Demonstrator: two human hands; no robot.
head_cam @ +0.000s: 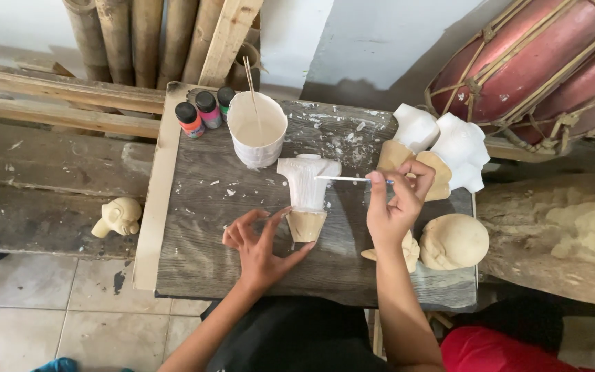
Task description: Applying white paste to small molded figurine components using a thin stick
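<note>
A small carved wooden torso figure [305,189], its upper part painted white and its base bare wood, stands on the grey wooden board [201,227]. My left hand [259,244] steadies the bare base with thumb and forefinger. My right hand [395,203] holds a thin paintbrush [344,179] whose tip touches the figure's right shoulder.
A white cup of paint [259,129] with a stick stands at the board's back, beside three small paint bottles [204,111]. Two white-painted torsos [442,148] and carved wooden heads [453,241] lie at right. Another head [118,217] sits left. Bamboo poles [139,38] and a red drum [538,62] stand behind.
</note>
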